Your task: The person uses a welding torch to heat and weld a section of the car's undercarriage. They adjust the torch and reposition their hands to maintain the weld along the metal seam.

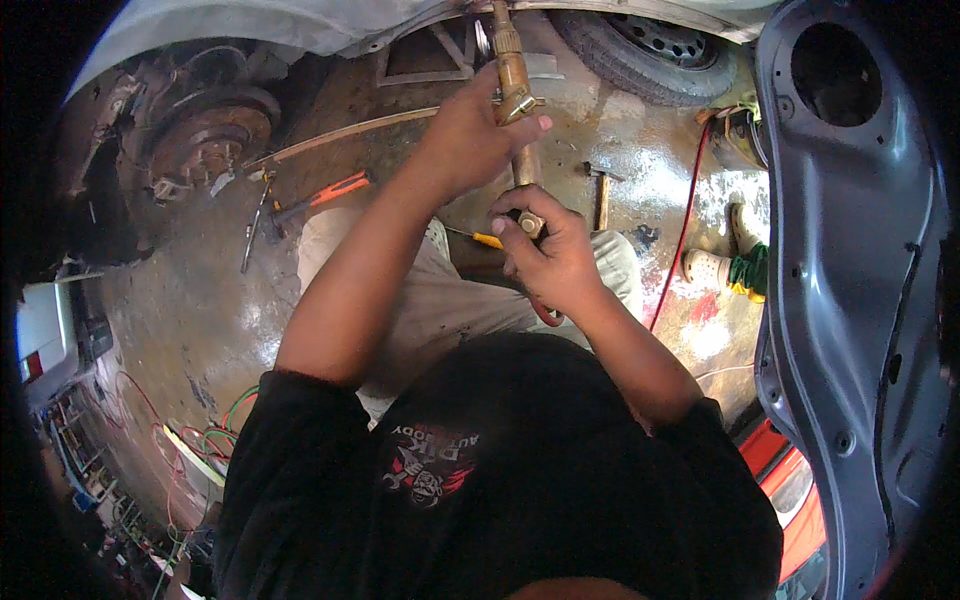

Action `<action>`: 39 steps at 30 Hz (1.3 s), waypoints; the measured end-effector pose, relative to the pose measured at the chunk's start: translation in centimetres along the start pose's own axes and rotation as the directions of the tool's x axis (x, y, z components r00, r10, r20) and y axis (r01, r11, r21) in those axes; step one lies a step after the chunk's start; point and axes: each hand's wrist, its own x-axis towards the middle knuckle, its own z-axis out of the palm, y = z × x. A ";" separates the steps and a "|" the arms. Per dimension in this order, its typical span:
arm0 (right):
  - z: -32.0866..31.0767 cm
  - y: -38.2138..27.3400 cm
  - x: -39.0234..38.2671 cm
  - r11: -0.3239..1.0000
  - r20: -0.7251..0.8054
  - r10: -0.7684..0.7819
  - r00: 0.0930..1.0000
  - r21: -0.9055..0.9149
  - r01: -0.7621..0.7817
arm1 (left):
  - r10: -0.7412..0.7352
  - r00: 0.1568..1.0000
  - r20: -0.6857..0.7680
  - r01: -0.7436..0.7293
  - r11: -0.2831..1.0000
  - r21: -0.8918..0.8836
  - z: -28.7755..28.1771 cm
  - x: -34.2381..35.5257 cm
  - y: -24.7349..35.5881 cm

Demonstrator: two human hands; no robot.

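A worn brass-coloured air hammer points away from me, its far end up against the lower edge of a light grey car body panel. My left hand is closed around the side of its barrel, thumb laid across it. Behind that, my right hand grips the tool's rear end, fingers curled by a bolt-like fitting. A piece of red hose shows below the right hand. Between my knees lies a yellow-handled tool, partly hidden by my right hand.
On the floor lie a hammer, an orange-handled tool and a slim metal tool. A wheel stands ahead, a rusty brake disc left. A grey door panel rises right, near another person's clog and a red hose.
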 end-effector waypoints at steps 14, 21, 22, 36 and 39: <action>0.1 -0.4 -0.2 0.999 0.000 0.002 1.000 -0.037 -0.002 | -0.053 0.998 -0.015 0.054 0.997 0.059 -0.2 -0.6 1.3; 0.2 -0.4 0.0 0.999 0.013 0.009 1.000 -0.044 -0.009 | -0.061 0.998 -0.023 0.063 0.992 0.106 -0.4 -0.3 0.8; 0.1 -0.6 -0.1 0.998 0.015 0.010 1.000 -0.056 -0.009 | -0.081 0.996 -0.019 0.083 0.990 0.117 -0.3 -0.3 0.8; 0.6 -1.4 -0.4 0.995 0.004 0.041 0.999 -0.093 -0.041 | 0.008 1.000 -0.030 -0.004 0.992 0.123 -0.5 -0.6 0.9; 0.4 -1.9 -0.7 0.986 0.012 0.160 0.987 -0.051 -0.160 | -0.037 0.999 0.021 0.035 0.995 0.089 -0.4 -1.0 1.8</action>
